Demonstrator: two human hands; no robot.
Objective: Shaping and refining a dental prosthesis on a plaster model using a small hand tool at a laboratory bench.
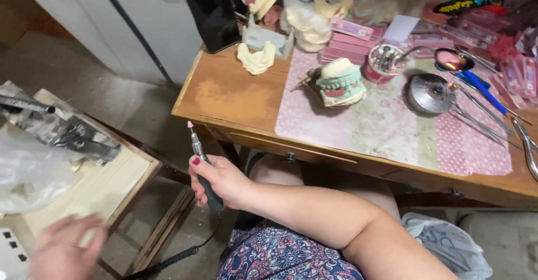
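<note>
- Your right hand [219, 178] is clamped around the rotary handpiece [203, 165], pink tip up, beside the desk edge.
- Your left hand [64, 249], blurred, grip unclear, hovers low-left over the side table [106, 187].
- Up-right of the grip, a pink cup [384, 64] holds metal tools.

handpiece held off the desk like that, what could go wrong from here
1. The right hand holds the handpiece with its pink bur up and bare; it might nick skin if it is spinning.
2. Its cord trails down by the knee and could snag.
3. The left hand is blurred over the side table, away from the tool.
</note>
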